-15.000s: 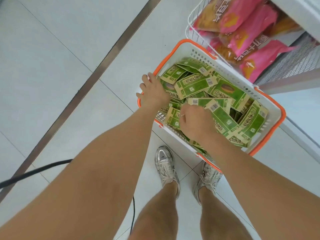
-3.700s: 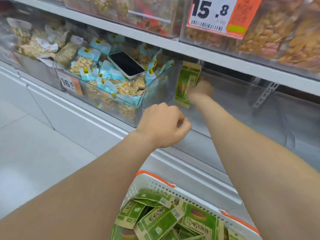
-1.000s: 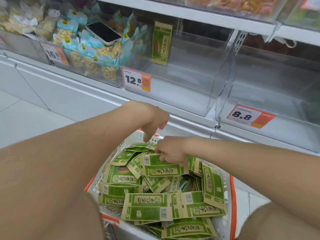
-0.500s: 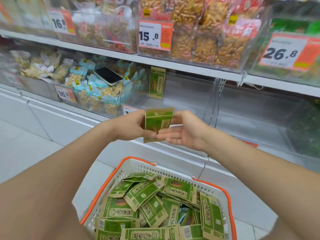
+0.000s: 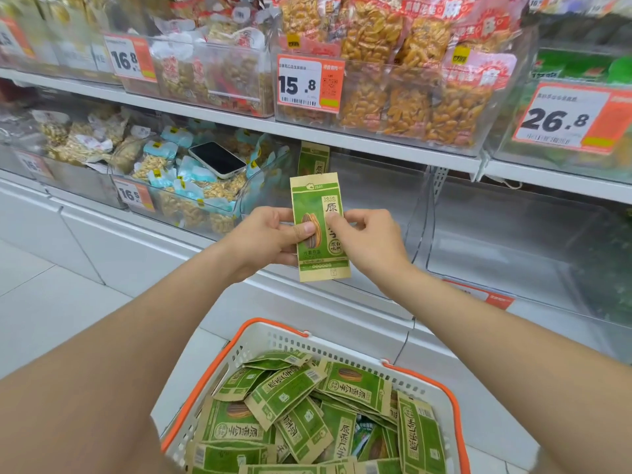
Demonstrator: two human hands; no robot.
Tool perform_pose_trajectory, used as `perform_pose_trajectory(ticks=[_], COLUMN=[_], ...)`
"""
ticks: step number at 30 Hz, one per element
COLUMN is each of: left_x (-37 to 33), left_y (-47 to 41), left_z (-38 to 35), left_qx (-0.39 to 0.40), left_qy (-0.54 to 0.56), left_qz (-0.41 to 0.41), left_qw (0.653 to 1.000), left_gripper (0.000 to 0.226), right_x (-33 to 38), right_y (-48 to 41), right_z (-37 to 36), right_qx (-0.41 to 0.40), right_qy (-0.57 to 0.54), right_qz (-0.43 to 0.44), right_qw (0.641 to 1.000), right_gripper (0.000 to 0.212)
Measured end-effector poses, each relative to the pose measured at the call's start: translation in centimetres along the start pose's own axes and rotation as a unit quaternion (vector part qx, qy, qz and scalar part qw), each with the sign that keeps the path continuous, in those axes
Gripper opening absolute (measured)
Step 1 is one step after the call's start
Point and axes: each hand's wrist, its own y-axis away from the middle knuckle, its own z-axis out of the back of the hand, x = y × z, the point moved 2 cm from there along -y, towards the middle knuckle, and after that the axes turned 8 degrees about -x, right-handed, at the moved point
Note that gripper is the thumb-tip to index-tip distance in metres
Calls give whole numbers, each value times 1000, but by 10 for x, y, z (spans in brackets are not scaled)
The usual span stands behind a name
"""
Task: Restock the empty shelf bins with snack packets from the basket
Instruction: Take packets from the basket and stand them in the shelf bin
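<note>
So, fingers first: the left hand (image 5: 266, 239) pinches a green snack packet (image 5: 320, 242) at its left edge, thumb on the front and the other fingers curled behind. The right hand (image 5: 369, 242) pinches the right edge the same way. The packet's upright with its printed face to the camera, held in the air in front of the empty clear bin (image 5: 383, 200) and above the far rim of the basket (image 5: 236, 343).

Compared with half a second back, the packet was tilted and blurry between the hands and now it's squared up and a bit higher. A second ago both hands were still down in the basket. The other green packet (image 5: 314, 159), standing at the back left corner of that bin, hasn't budged.

The basket is white with an orange rim, sits on the floor below the arms and is heaped with loose green packets (image 5: 290, 398) lying every which way. Right of the first bin is another clear bin (image 5: 513, 241), bare inside too. On its left, a bin of nut packs (image 5: 178, 193) has a phone (image 5: 217, 159) lying face up on top. The shelf above (image 5: 205, 109) carries full bins with price tags, 15.8 (image 5: 309, 84) and 26.8 (image 5: 574, 118) among them. The floor (image 5: 51, 302) is pale tile.
</note>
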Motion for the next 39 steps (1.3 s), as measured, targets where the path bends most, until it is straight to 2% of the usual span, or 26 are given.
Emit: perform_pose_trajectory(ticks=[2, 5, 6, 8, 10, 12, 15, 17, 19, 21, 23, 28, 33, 36, 39], left_x=[1, 1, 1, 4, 8, 10, 13, 21, 26, 27, 26, 31, 39, 41, 44], left_y=[-4, -10, -13, -21, -31, -38, -43, -45, -47, -53, -58, -72, -89, -94, -95], left_z=[-1, -3, -3, 1, 8, 16, 21, 23, 26, 33, 36, 36, 36, 30, 28], left_qx=[-9, -54, -76, -145, -222, -246, -167, -131, -111, -107, -121, -151, -164, -175, -177], left_qy=[-3, -19, -36, -128, -230, -357, -567, -628, -631, -592, -552, -540, -507, -523, -542], left_qz=[-14, -40, -49, -75, -114, -182, -248, -257, -255, -242, -246, -258, -223, -230, -256], left_qw=[1000, 998, 995, 978, 941, 883, 768, 723, 724, 762, 788, 787, 816, 802, 780], left_gripper=[26, 22, 21, 34, 45, 32, 38, 37, 33, 30, 37, 47, 46, 47, 48], right_x=[-2, -5, -5, -9, -11, -14, -14, -14, -14, -15, -18, -26, -24, -25, -26], right_y=[-3, -7, -10, -19, -31, -45, -66, -81, -93, -103, -114, -146, -174, -190, -200], right_z=[-2, -8, -11, -16, -18, -21, -29, -39, -51, -65, -74, -104, -122, -129, -136], right_qx=[-7, 42, 60, 65, 33, -3, -45, -67, -76, -81, -82, -70, -68, -80, -88], right_qy=[3, -111, -143, -152, -157, -167, -191, -208, -210, -190, -146, -26, 77, 178, 229], right_qz=[10, -36, -55, -82, -117, -144, -164, -175, -169, -141, -97, -68, -74, -59, -45], right_qw=[1000, 992, 986, 983, 980, 975, 967, 960, 960, 968, 981, 995, 992, 979, 968], right_gripper=[30, 22, 22, 26, 28, 28, 23, 22, 27, 28, 29, 25, 46, 41, 42])
